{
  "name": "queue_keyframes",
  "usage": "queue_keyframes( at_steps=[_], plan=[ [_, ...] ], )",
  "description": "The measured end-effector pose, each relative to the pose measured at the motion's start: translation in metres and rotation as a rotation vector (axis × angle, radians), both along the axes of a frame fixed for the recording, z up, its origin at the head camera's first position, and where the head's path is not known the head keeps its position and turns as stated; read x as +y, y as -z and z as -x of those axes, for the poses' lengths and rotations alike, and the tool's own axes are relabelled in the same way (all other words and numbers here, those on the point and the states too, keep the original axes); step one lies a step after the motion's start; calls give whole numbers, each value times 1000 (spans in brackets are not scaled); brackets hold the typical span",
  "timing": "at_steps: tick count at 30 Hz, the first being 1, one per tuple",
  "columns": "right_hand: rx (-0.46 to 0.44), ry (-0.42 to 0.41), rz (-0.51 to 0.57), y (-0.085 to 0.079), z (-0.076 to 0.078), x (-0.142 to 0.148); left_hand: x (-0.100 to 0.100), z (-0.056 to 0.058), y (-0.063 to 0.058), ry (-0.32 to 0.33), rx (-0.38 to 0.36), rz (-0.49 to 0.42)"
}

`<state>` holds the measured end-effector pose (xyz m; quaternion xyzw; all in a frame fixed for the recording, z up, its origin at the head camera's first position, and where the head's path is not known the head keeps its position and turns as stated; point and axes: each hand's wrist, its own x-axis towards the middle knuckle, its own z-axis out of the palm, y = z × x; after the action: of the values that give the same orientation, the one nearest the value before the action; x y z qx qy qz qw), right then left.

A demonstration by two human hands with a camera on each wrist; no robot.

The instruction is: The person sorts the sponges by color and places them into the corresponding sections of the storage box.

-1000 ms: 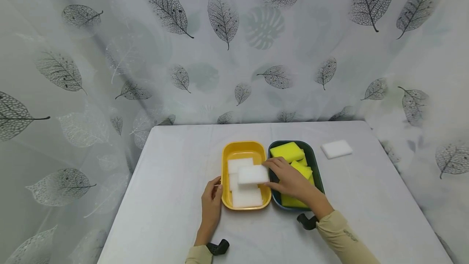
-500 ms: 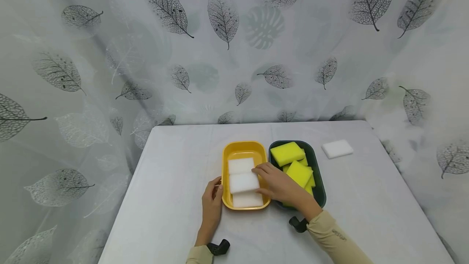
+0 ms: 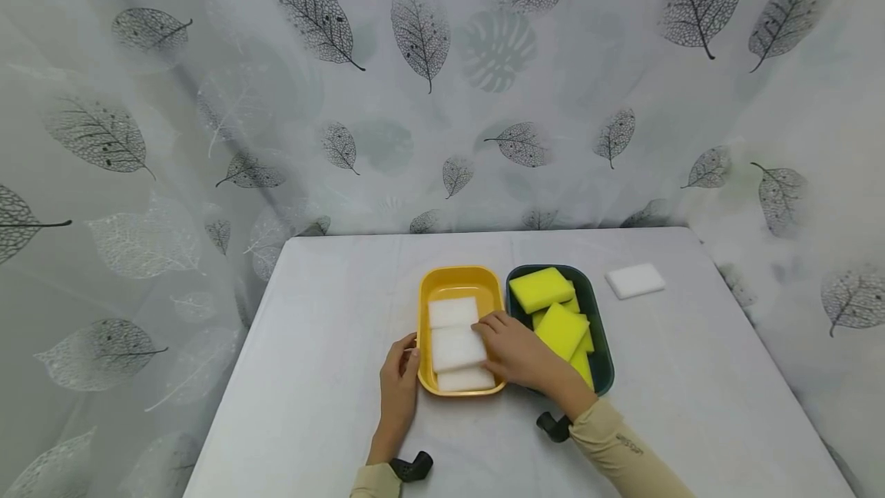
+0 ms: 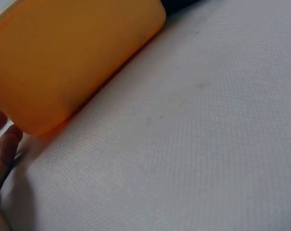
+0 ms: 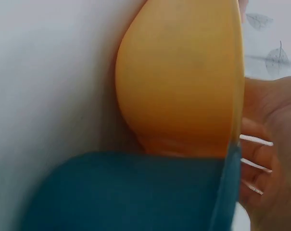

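In the head view, my right hand [image 3: 518, 352] pinches the right end of a white sponge [image 3: 456, 349] inside the yellow tray [image 3: 459, 280]. More white sponges show behind and in front of it. My left hand [image 3: 399, 386] rests beside the tray, its fingertips touching the left wall. In the left wrist view, fingers [image 4: 5, 147] lie by the corner of the yellow tray [image 4: 73, 57]. The right wrist view shows my right hand [image 5: 280, 127] over the rims of the yellow tray [image 5: 179, 72] and a dark green tray [image 5: 131, 192]; the held sponge is hidden there.
The dark green tray [image 3: 603, 329], holding several yellow sponges [image 3: 542, 290], stands against the yellow tray's right side. Another white sponge [image 3: 634, 281] lies alone on the white-covered table [image 3: 311, 313] at the back right. A leaf-patterned curtain [image 3: 442, 114] hangs behind.
My right hand has moved left and slightly down with the white sponge, from over the tray's right edge onto the sponges at its middle. The left hand has stayed in place.
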<state>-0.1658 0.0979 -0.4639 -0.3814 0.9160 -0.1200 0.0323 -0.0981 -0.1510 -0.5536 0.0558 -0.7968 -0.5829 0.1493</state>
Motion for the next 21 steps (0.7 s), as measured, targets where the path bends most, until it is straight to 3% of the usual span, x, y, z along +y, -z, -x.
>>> queue_keyframes(
  at_steps=[14, 21],
  plan=[
    [57, 18, -144, -7, -10, -13, -1, -1, -2, 6, -36, 28],
    [58, 20, -161, -7, -12, -13, -1, -1, -1, 6, -32, 17]
  ],
)
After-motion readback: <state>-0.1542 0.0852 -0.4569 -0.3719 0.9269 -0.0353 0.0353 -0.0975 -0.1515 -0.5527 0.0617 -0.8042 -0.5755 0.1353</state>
